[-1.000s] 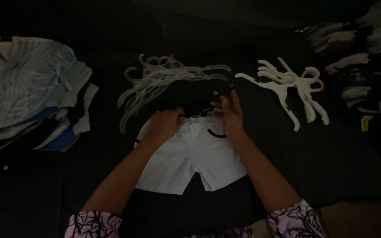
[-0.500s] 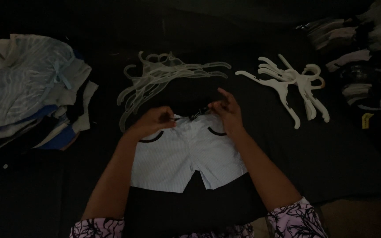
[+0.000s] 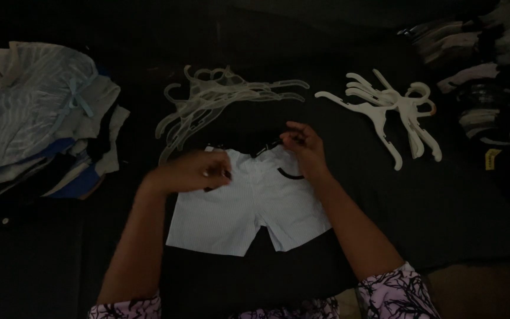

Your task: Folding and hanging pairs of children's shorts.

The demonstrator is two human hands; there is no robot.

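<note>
A small pair of pale blue shorts point(image 3: 249, 207) with dark pocket trim lies flat on a black cloth surface point(image 3: 432, 201), waistband away from me. My left hand point(image 3: 193, 171) rests over the left side of the waistband, blurred, fingers curled at the fabric. At the right end of the waistband, my right hand point(image 3: 302, 145) has its fingers pinched near a dark clip or hanger piece point(image 3: 267, 146). Whether either hand truly grips the cloth is hard to make out in the dim light.
A heap of clear plastic hangers point(image 3: 219, 97) lies just beyond the shorts. White hangers point(image 3: 394, 109) are piled to the right. Folded striped and blue clothes point(image 3: 36, 124) are stacked at the left. More stacked garments point(image 3: 485, 71) sit at the far right.
The shorts' left side has been spread flatter. My left hand slid left and toward me along the waistband. My right hand stayed near the top right corner.
</note>
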